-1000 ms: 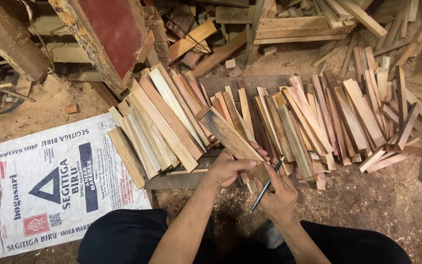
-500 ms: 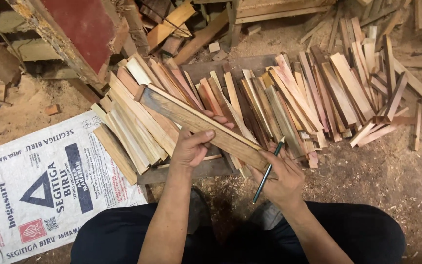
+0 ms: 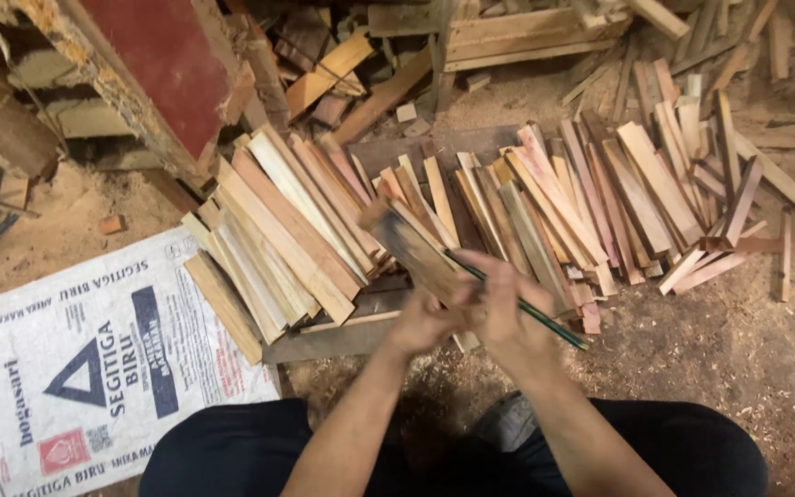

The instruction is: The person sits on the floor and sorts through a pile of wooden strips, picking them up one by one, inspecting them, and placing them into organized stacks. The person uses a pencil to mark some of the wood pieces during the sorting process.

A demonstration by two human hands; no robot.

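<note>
Left hand (image 3: pixel 423 322): closed on the near end of a wooden slat (image 3: pixel 409 247), lifted over the pile.
Right hand (image 3: pixel 506 317): fingers wrapped round the same end, green pencil (image 3: pixel 526 308) pinched among them.
Slat axis: long, running from the hands up and to the left; far end blurred.
Pencil: angled down to the right.
Edges: row of wood strips (image 3: pixel 545 207) just behind; printed white sack (image 3: pixel 85 368) on the left.
Open room: sawdust floor (image 3: pixel 738 350) to the right.
</note>
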